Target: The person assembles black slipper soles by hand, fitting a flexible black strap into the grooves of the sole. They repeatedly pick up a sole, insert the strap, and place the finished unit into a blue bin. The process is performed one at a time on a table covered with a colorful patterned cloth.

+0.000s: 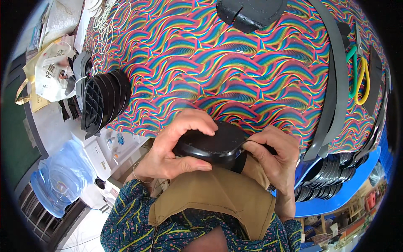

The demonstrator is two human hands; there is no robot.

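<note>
In front of my body is a black rounded piece with a smooth flat face and a glossy rim (pixel 212 145), like the end of a shoe sole. My left hand (pixel 178 145) grips its left side, thumb below and fingers over the top. At its right edge, my right hand (pixel 273 153) is closed in a pinch on what looks like a thin black edge or strip; the fingers partly hide it. Directly below, and seemingly joined to the piece, spreads a tan panel (pixel 210 189) with stitched edges. Whether they are one item I cannot tell.
A table with a colourful wavy cover (pixel 189 63) lies ahead. Stacked black pieces (pixel 105 98) stand at left, beside a white bag (pixel 54 71). Long dark strips (pixel 333 88) and green and yellow handles (pixel 361 80) lie right. A blue tray (pixel 323 205) holds several black pieces.
</note>
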